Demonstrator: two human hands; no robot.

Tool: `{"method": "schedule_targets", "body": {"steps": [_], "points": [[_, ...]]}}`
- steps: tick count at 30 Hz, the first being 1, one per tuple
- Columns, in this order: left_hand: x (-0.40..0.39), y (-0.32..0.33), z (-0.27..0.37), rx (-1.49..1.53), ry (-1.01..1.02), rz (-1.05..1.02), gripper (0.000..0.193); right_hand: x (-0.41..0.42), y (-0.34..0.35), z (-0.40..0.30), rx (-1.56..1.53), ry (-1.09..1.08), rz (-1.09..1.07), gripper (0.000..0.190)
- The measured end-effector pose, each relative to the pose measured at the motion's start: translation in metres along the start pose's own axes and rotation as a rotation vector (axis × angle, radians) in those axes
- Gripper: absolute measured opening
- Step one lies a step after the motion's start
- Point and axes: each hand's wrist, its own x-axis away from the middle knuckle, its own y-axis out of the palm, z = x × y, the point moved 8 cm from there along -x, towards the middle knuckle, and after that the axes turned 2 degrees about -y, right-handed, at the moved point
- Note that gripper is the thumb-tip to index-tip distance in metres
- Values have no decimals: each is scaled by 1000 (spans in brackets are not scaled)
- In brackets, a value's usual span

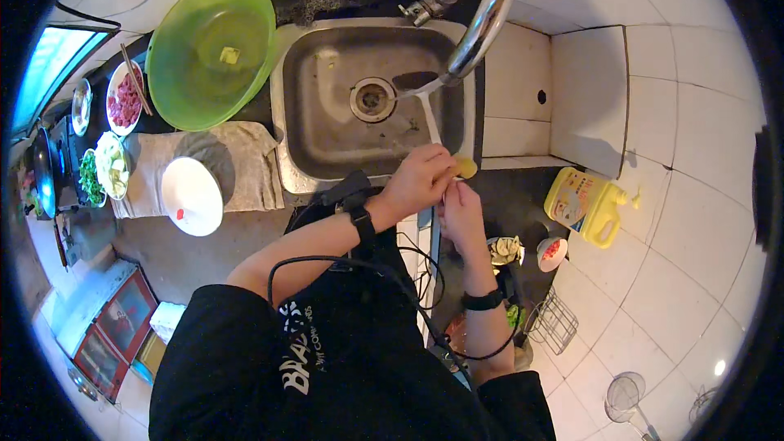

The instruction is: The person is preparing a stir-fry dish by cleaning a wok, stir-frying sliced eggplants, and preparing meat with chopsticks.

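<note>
Over the front right corner of the steel sink (pixel 318 153), my hands are close together with fingers touching. The fingers of my left hand (pixel 422 177) are curled around a small yellowish piece (pixel 465 167), too small to identify. Just below it, my right hand (pixel 460 211) has its fingertips bunched against the left thumb; what they pinch is hidden. A long narrow pale strip (pixel 431 122), perhaps a blade, runs from my left fingers over the basin. Water falls in a thin stream from the curved metal faucet (pixel 484 30) near the drain (pixel 372 100).
Left of the sink stand a green plastic basin (pixel 177 73) and a white bowl (pixel 193 196) on a towel (pixel 254 165). Beyond are a bowl of raw meat (pixel 125 101) with chopsticks and dishes of vegetables. At right are a yellow jug (pixel 585 205) and a small bowl (pixel 552 254).
</note>
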Motion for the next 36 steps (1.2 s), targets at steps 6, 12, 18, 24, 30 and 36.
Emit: {"method": "schedule_targets", "body": {"steps": [6,12,18,24,30,36], "points": [[-30,-48,-62,-89,-157,226,6,19,8,-23,147,117,-40,36],[-9,-20,-32,26,-110,42,7,10,-4,-17,173,-109,67,31],[-7,-12,-34,-77,-95,-4,11,15,5,-38,331,-136,21,28],[-37,-61,-45,-183,-90,252,11,34,-11,1,253,-130,94,33],[-40,-52,-61,-226,-75,148,16,46,-7,-22,376,-115,18,30],[-37,-64,-121,-119,-500,171,15,66,-4,-32,352,-191,35,29]]}}
